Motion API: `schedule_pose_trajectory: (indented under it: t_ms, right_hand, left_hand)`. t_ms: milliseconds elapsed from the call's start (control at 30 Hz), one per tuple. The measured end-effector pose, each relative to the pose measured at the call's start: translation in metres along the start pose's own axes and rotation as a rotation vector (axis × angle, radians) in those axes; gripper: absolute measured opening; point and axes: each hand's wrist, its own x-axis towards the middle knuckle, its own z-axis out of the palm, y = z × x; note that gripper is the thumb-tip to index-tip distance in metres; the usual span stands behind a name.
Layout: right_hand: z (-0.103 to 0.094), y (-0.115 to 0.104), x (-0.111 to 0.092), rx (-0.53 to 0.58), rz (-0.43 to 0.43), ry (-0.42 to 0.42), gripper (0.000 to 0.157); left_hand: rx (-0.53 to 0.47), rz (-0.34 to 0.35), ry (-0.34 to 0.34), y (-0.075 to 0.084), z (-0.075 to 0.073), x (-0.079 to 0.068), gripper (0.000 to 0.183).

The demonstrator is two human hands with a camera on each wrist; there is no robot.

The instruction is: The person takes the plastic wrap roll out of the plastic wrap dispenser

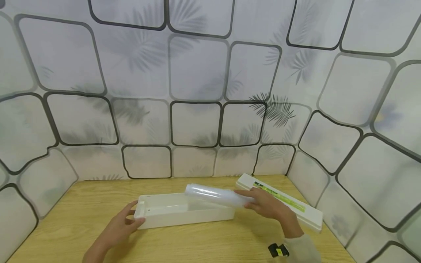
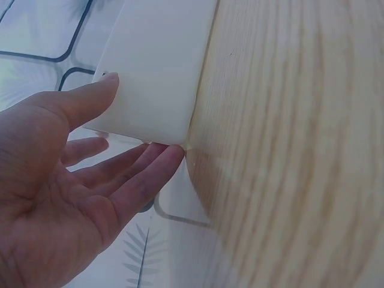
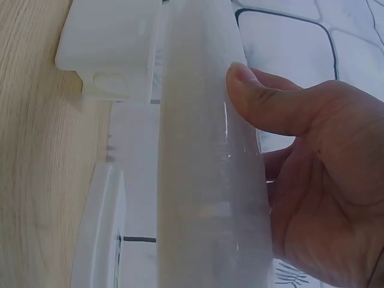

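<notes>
A long white plastic box [image 1: 184,218] lies on the table with its top uncovered. My left hand [image 1: 120,224] holds its left end, the thumb on the front wall and the other fingers around the end, as the left wrist view shows against the box wall [image 2: 156,72]. My right hand [image 1: 264,204] grips the right end of a shiny roll of plastic wrap [image 1: 210,194]. The roll slants over the right half of the box, its left end higher. In the right wrist view, the thumb lies along the wrap roll [image 3: 204,150], and the fingers behind it are partly hidden.
A long white lid [image 1: 310,218] with a green label lies slanted on the table at the right, behind my right forearm. The wood-grain table [image 1: 190,244] meets patterned wall covering [image 1: 194,124] at the back and sides. A black strap piece [image 1: 277,250] hangs by the right sleeve.
</notes>
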Motion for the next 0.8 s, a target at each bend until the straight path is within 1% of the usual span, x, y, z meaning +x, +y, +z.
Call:
schedule_pose_trajectory:
  t_ms: [100,200,500,700,800]
  right_hand:
    - [-0.004,-0.001,-0.005,0.009,0.012,0.002,0.053]
    - [-0.005,0.000,-0.007,0.006,0.002,0.020,0.053]
    - [-0.007,0.011,-0.012,-0.006,-0.004,0.062,0.052]
    - [-0.009,0.013,-0.016,-0.023,-0.017,0.094,0.052]
    - [-0.010,0.014,-0.018,-0.012,-0.017,0.103,0.052]
  left_hand:
    - [0.009,0.004,0.004,-0.001,0.000,0.001,0.080]
    - [0.014,0.008,0.008,-0.001,0.000,0.001,0.080]
    - [0.034,0.013,0.016,-0.001,-0.001,0.000,0.079]
    - [0.031,0.025,0.011,0.000,0.000,0.001,0.078]
    - [0.021,0.014,0.014,0.001,-0.001,0.001,0.079]
